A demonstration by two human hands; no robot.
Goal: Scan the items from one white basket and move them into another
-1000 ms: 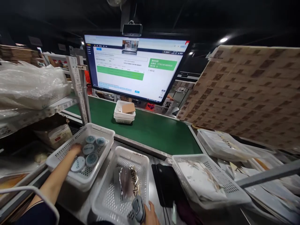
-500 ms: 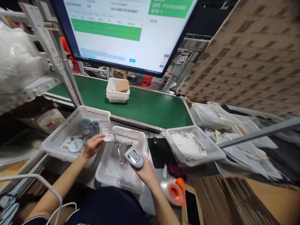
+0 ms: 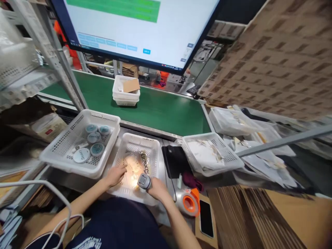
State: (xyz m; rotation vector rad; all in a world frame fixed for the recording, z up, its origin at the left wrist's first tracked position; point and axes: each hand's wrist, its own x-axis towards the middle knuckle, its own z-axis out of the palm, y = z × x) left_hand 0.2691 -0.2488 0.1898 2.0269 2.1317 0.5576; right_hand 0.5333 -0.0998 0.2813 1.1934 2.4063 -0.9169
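Note:
My right hand (image 3: 157,188) is wrapped round a grey handheld barcode scanner (image 3: 144,181), pointed down into the white plastic basket (image 3: 141,137) before me. Its bright light falls on a clear plastic bag (image 3: 133,162) with dark lettering, inside that basket. My left hand (image 3: 116,175) reaches over the basket's left side, fingers closed at the bag's left edge; glare blurs the bag's contents. To the left, a larger white basket (image 3: 101,115) holds several round tins (image 3: 94,137) with white and light-blue lids.
A monitor (image 3: 116,36) hangs over a green conveyor belt (image 3: 166,112), where stacked small baskets (image 3: 126,98) stand. At right are a basket of papers (image 3: 204,155), a black pad (image 3: 176,160), an orange tape dispenser (image 3: 190,203), a phone (image 3: 206,218) and cardboard sheets (image 3: 238,218).
My left hand has moved from the tin basket, where it held a white slip, into the middle basket; the slip is no longer visible. The scanner has dropped lower and its light shines on the bag.

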